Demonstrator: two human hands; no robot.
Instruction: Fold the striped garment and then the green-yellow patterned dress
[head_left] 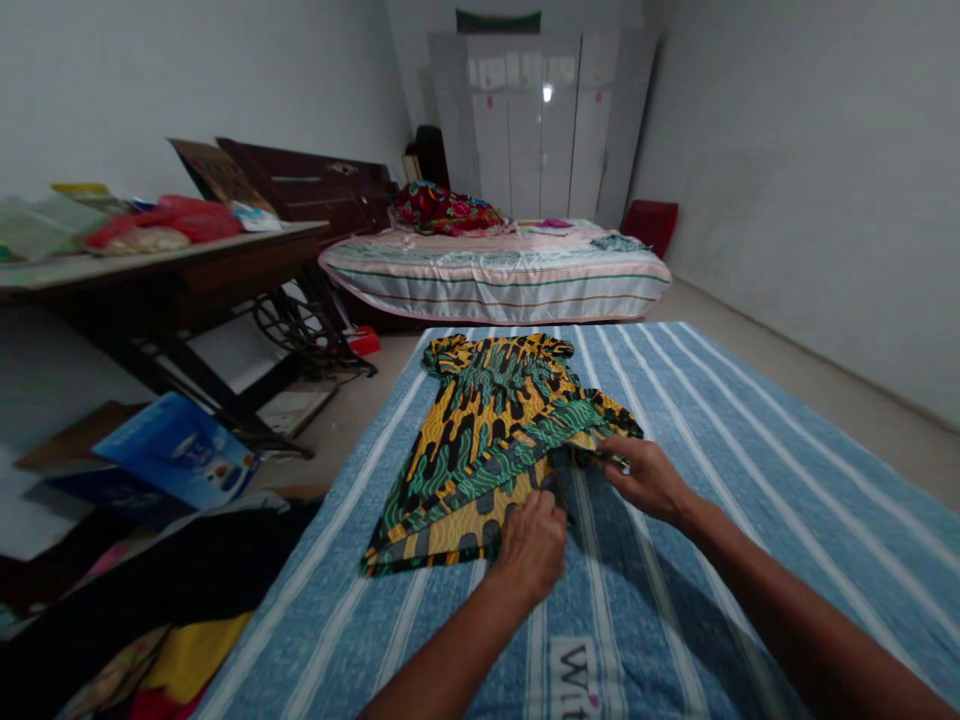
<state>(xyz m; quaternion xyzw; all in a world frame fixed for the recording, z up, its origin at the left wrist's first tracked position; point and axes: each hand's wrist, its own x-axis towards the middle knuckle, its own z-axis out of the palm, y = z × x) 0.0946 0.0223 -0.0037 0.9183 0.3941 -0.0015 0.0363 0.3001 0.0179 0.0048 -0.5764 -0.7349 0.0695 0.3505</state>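
Observation:
A short-sleeved dress [480, 420] with a wavy yellow, green and black pattern lies on a blue striped sheet, its sleeves toward the far edge. Its lower hem faces me, and the upper layer is raised at the right, so the paler inside of the cloth shows. My right hand [646, 478] pinches the raised hem edge between thumb and fingers, just above the sheet. Low at the hem, my left hand [534, 540] has its fingers curled closed on the under layer; the fingertips are partly hidden.
The blue striped sheet [697, 420] covers the surface before me. At left stand a sewing table [277, 240] with bags on top and a blue box [176, 450] on the floor. Beyond are a bed [495, 275] with a red floral blanket [450, 210] and a wardrobe [525, 130].

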